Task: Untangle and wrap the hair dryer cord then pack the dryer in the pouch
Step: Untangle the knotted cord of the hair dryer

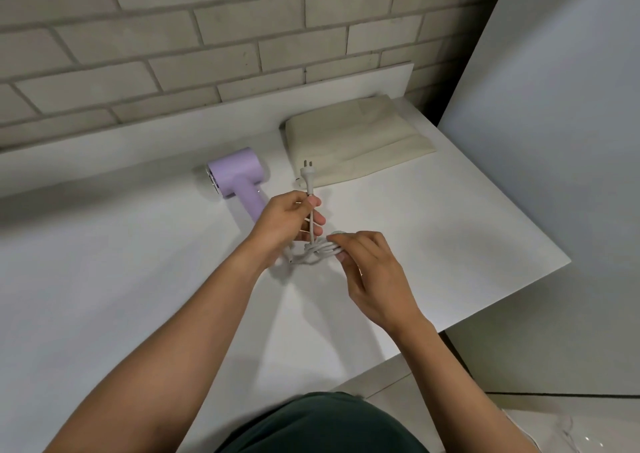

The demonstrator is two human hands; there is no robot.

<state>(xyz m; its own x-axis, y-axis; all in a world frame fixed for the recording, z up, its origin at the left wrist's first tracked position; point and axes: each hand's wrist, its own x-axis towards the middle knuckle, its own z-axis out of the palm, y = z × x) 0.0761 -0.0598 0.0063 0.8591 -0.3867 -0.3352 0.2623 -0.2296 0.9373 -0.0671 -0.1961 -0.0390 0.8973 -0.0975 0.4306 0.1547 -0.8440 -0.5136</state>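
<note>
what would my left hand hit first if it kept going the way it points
Probably the beige pouch: the left hand, gripping the cord below the plug, points at its near edge, though depth is unclear.

Lilac hair dryer (239,177), white cord (317,250), cream pouch (353,141), white table (138,279), grey brick wall (173,44)

1. Illumination was bright, diffuse and overhead.
2. Soft overlapping shadows fanned across the white table (104,279) toward the viewer.
3. Wide-angle distortion bowed the brick wall (138,54) courses near the borders.
4. The floor tile (585,438) showed small glare spots.
5. Focus was sharp at centre.
</note>
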